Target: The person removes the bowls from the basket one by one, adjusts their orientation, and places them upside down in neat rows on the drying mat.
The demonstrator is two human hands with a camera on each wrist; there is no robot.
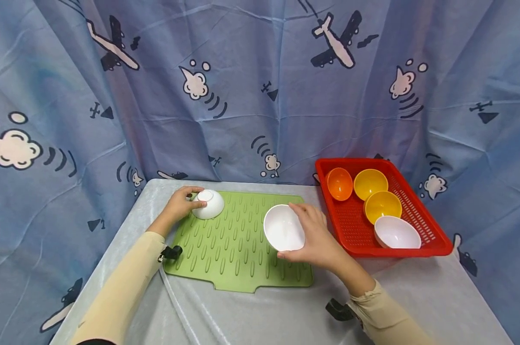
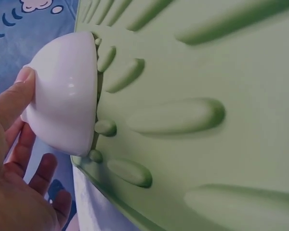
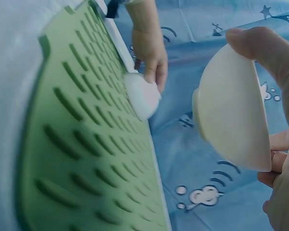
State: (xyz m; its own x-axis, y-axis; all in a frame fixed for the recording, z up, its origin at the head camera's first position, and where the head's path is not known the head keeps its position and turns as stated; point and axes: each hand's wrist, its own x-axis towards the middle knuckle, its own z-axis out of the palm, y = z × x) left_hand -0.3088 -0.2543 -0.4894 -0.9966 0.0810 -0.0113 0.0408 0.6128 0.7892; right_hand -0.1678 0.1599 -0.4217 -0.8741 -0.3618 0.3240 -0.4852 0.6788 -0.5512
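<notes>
Upside down on the far left corner of a green drying mat (image 1: 238, 239) sits a white bowl (image 1: 212, 205). My left hand (image 1: 179, 207) pinches it by its foot, thumb on the near side, as the left wrist view also shows. A second white bowl (image 1: 284, 227) is held above the mat's right part by my right hand (image 1: 313, 235). Its thumb and fingers span the rim, and the hollow faces the head camera. In the right wrist view that bowl (image 3: 231, 108) is apart from the mat.
A red basket (image 1: 343, 239) stands right of the mat. Inside are an orange bowl (image 1: 340, 184), two yellow bowls, the nearer yellow bowl (image 1: 382, 207) overlapping the other, and a white bowl (image 1: 397, 233). A blue patterned curtain (image 1: 242, 96) hangs behind the table (image 1: 260, 316).
</notes>
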